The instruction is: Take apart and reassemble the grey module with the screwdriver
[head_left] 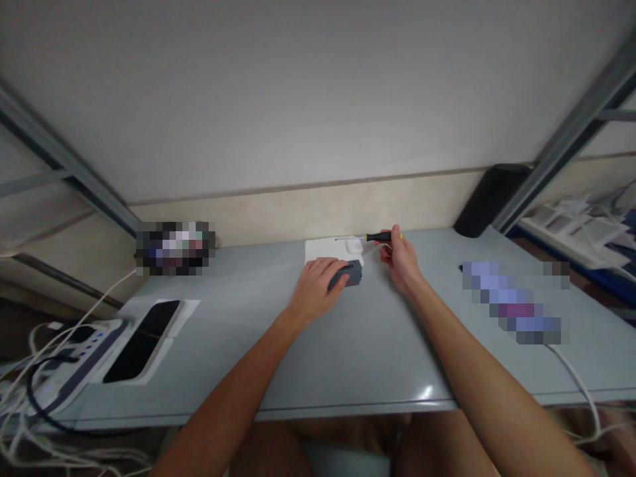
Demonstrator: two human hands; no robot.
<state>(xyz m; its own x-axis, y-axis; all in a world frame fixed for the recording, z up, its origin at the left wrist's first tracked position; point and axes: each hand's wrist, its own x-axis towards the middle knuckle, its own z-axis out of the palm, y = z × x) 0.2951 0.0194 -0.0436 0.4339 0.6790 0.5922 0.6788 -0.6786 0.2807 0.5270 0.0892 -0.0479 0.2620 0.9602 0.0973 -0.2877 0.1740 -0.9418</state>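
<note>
My left hand (320,285) is wrapped over a small dark grey box with vent slots (352,273), which is at the middle of the desk. In my right hand (401,262) is a screwdriver (378,236) with a black handle, its thin metal shaft pointing left. The shaft passes above a white sheet of paper (322,248). A small white rounded object (354,246) lies on that paper, just beyond the grey box. My fingers hide the left part of the box.
A black phone (144,341) rests on paper at the left, beside a power strip (82,364) with tangled cables. A black cylinder (489,199) stands at the back right. Blurred-out items sit back left and on the right of the grey desk (348,371).
</note>
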